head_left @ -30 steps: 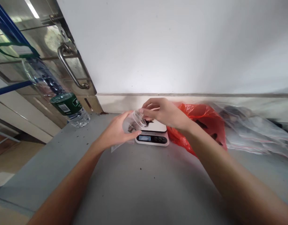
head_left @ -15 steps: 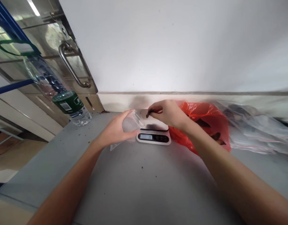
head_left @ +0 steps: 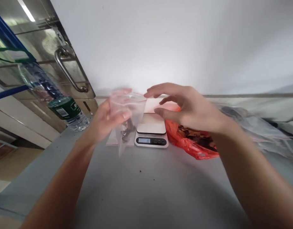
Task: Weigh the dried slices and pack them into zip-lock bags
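Note:
My left hand [head_left: 110, 119] grips a clear zip bag [head_left: 137, 109] with a red line along its top edge. Dark brown dried pieces [head_left: 125, 130] show through the lower part of the bag, which hangs just left of a white kitchen scale [head_left: 151, 124]. The scale's display is lit, but I cannot read it surely. Over the scale's right side, my right hand [head_left: 182, 103] is open with its fingers apart and nothing between them. Its index fingertip is close to the bag's top right corner; I cannot tell if they touch.
A red plastic bag [head_left: 184, 147] of brown dried pieces lies open right of the scale. Further right are more clear bags [head_left: 258, 122]. Another flat clear bag [head_left: 111, 140] lies under the held one. A large water bottle [head_left: 65, 108] stands left, near a metal door handle [head_left: 69, 71].
My right hand has let go of a dark piece and opened. My left hand has tipped the clear plastic upright and raised it off the scale's left side. More of the red bag's contents shows.

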The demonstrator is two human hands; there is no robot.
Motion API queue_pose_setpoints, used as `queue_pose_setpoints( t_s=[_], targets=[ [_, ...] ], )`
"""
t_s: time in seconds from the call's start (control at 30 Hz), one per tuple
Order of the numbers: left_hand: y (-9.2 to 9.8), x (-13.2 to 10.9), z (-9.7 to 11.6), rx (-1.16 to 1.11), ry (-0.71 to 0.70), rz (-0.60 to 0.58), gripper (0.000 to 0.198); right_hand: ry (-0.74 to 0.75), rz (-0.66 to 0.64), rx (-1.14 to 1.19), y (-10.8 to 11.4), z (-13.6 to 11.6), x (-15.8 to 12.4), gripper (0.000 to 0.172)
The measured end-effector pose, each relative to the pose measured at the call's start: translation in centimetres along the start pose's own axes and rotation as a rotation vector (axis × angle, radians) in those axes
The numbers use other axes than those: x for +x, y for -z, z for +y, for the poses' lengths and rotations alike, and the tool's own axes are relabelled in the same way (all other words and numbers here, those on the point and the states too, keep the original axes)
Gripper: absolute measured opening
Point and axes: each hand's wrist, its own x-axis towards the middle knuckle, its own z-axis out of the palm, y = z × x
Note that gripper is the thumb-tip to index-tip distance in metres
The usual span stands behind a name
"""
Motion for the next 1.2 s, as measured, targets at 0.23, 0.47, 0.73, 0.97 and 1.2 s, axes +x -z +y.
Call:
queue_pose_setpoints(
  t_s=[0.23, 0.47, 0.73, 0.97, 1.2],
  targets=[
    [-3.6, 3.8, 4.4, -0.181, 0.037, -0.222, 0.059, 0.083, 0.077, -0.04, 4.0, -1.7, -1.8, 0.007],
    [-5.2, 5.2, 3.7, -0.178, 0.086, -0.315, 0.044, 0.004, 0.113, -0.109, 5.8, -1.0, -2.4, 0.02],
    [-4.3, 4.4, 4.1, 0.19, -0.111, -0.262, 0.03, -0.072, 0.069, -0.186, 5.9, -1.5, -2.5, 0.026],
    [-3.7, 4.2, 3.8, 0.182, -0.186, -0.167, 0.021, -0.142, -0.005, -0.007, 5.9, -1.4, -2.6, 0.038],
    [-4.0, 4.4, 3.1, 0.131, -0.182, -0.073, 0.024, -0.314, -0.156, 0.094, 5.5, 0.4, -2.1, 0.023]
  ],
)
